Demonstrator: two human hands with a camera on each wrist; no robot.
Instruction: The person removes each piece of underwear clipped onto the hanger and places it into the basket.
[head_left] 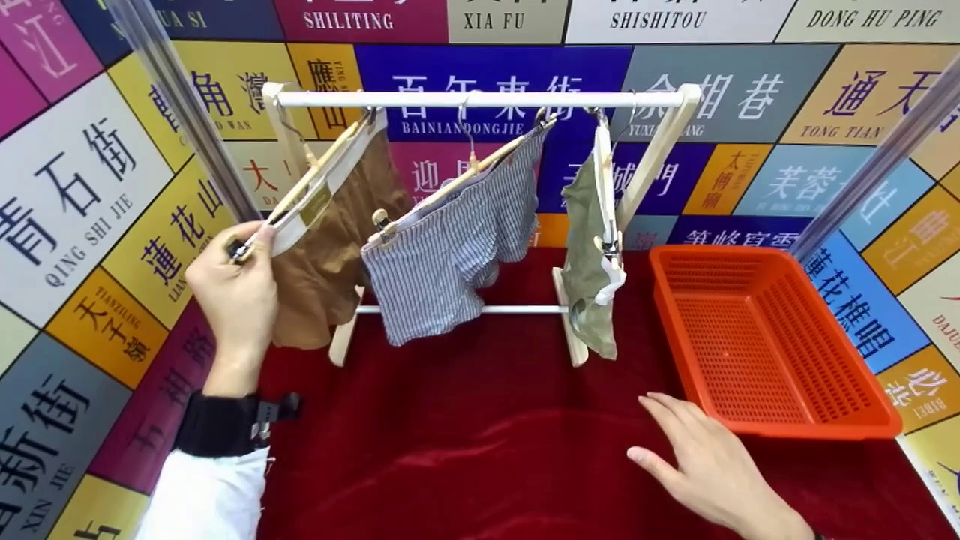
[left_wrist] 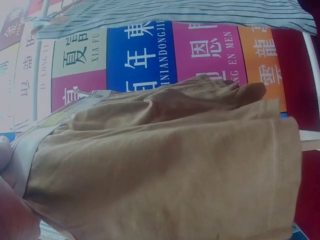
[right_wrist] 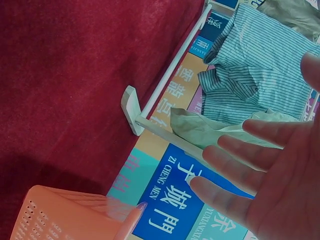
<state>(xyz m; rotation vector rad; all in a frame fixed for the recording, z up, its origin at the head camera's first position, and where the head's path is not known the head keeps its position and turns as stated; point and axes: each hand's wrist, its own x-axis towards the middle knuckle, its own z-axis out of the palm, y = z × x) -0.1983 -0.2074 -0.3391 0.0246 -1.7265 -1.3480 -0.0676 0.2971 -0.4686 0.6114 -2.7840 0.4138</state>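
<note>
My left hand [head_left: 238,289] pinches the near clip end of a wooden hanger [head_left: 311,176], at the waistband of brown shorts [head_left: 319,277]. The shorts hang from that hanger at the rack's left end and fill much of the left wrist view, where only part of the hand shows at the edge. Striped shorts [head_left: 450,251] hang in the middle on another clip hanger. On the right an olive-green garment [head_left: 589,247] hangs nearly edge-on. My right hand [head_left: 705,461] is held with fingers extended and holds nothing, in front of the orange basket.
The hangers hook over the white top bar [head_left: 480,99] of a small wooden-legged rack, with a lower white bar [head_left: 517,309]. An orange perforated basket [head_left: 739,360] stands at the right on dark red cloth [head_left: 450,442]. Panels printed with characters [head_left: 510,82] surround the cloth. Clear posts rise at both sides.
</note>
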